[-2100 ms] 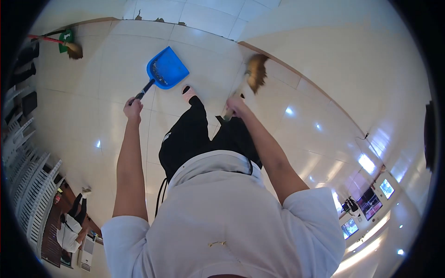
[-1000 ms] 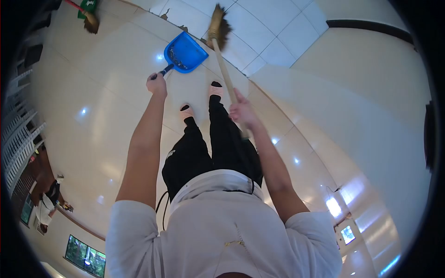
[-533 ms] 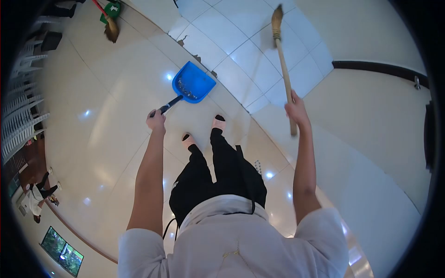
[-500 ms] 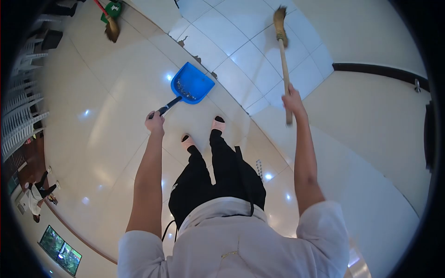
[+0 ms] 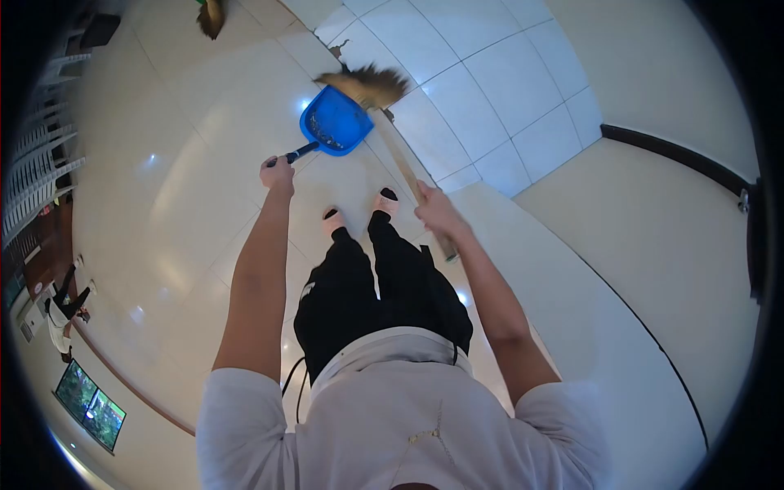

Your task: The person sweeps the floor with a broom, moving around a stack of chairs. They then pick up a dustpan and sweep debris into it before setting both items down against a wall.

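A blue dustpan [image 5: 346,119] with dark debris along its inside lies on the tiled floor ahead of my feet. My left hand [image 5: 278,174] is closed around its black handle. My right hand [image 5: 439,211] grips the wooden handle of a broom [image 5: 397,155], which slants up and to the left. The broom's bristles, smeared by motion, are fanned out right at the dustpan's far lip and overlap it in this view.
A chipped seam [image 5: 389,115] runs diagonally between two floor areas. Another broom head [image 5: 211,18] shows at the top left. Stacked white chairs [image 5: 41,184] line the left side, and a person [image 5: 61,314] is farther off. A wall [image 5: 637,204] with dark trim stands at right.
My right hand has swung the broom leftward, from the bluish tiles at upper right to the dustpan. My left hand still holds the dustpan, now slightly higher in view.
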